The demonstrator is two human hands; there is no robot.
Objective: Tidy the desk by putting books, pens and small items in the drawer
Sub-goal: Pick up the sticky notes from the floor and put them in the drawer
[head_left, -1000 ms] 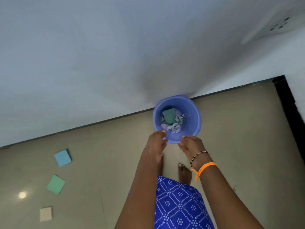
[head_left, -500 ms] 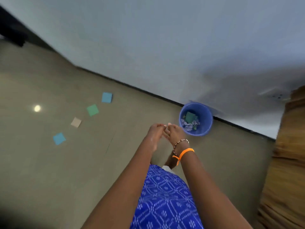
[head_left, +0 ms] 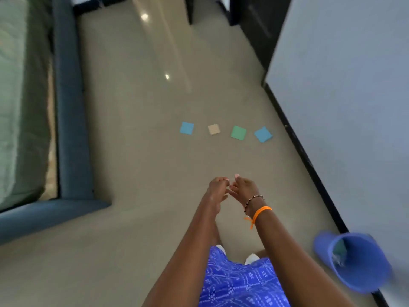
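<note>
Both arms reach out over a smooth, glossy beige floor (head_left: 137, 134) that throws back a couple of bright light spots. The left hand (head_left: 215, 190) and right hand (head_left: 244, 188) are pressed together at the fingertips, fingers loosely curled, nothing visibly held in either, though it's a bit blurry there so I can't tell for sure. The right wrist has a beaded bracelet (head_left: 254, 201) and a thin orange band (head_left: 261, 212). Ahead of the hands, four flat square pads lie in a row on the floor, apart from each other: a blue pad (head_left: 187, 128), a tan pad (head_left: 214, 129), a green pad (head_left: 238, 132) and a second blue pad (head_left: 263, 134) nearest the wall (head_left: 343, 85). Lower right, a round blue plastic bin (head_left: 358, 262) sits by the wall's dark baseboard, with something green and some pale scraps inside. Left side is a bed (head_left: 22, 96) with a green cover on a padded blue-grey frame. Blue patterned fabric (head_left: 239, 282) fills the bottom.
</note>
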